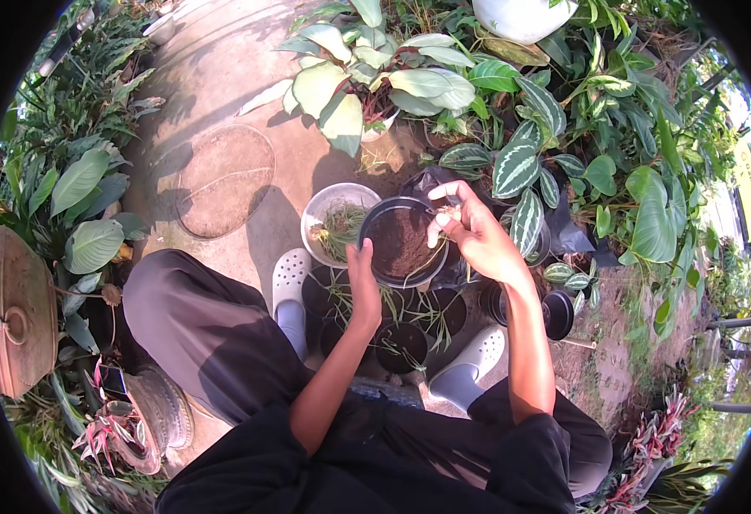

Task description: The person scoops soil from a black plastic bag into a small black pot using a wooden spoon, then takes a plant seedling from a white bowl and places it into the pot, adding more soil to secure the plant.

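Note:
My left hand [365, 286] holds the near left side of a black plastic pot [401, 241] of brown soil, its palm against the wall. Over the pot's right edge, my right hand [471, 234] pinches a small pale clump [450, 212] that looks like roots, with a thin stem trailing across the soil. Just left of the pot, a white bowl [342, 196] contains a tangle of thin green plants [340, 225]. Below, several black pots with slender green seedlings [436, 315] stand between my feet; the nearest is a small black pot [401, 347].
A leafy potted plant [375, 77] stands ahead on the concrete path [221, 83]. Silver-striped foliage [515, 168] and a black plastic bag [565, 228] are to the right. Empty black pots [556, 315] lie beside my right foot. A brown planter [18, 315] stands at the far left.

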Motion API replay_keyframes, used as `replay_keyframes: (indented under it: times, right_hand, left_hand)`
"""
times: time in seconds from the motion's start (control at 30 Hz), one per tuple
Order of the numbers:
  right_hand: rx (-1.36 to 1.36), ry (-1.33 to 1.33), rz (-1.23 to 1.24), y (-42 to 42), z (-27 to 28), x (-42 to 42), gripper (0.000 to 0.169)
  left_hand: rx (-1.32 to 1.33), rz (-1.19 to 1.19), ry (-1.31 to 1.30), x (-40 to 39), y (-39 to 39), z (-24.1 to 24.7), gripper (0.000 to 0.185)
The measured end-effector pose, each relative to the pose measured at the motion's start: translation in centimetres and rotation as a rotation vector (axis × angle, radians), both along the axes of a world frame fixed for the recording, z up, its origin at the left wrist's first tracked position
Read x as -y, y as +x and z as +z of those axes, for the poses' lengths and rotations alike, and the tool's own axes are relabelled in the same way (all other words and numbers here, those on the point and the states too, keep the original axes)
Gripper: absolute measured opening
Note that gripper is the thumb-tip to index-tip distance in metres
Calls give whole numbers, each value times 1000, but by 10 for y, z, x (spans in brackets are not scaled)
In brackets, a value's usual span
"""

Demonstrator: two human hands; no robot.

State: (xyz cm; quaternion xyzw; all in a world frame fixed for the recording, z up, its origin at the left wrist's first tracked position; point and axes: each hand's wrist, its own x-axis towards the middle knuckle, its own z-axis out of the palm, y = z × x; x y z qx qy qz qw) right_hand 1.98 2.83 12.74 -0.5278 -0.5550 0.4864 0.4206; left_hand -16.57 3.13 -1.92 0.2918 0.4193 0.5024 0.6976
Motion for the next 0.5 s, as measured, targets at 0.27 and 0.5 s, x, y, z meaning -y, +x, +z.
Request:
replay_keyframes:
  times: [0.27, 0.5]
  right_hand:
    - [237, -62, 164, -9, 14, 3, 18]
    - [414, 82, 39, -14, 6, 8, 37]
  left_hand:
    - [7, -3, 26, 2, -2, 7, 71]
    - [9, 0, 9, -1, -5, 4, 76]
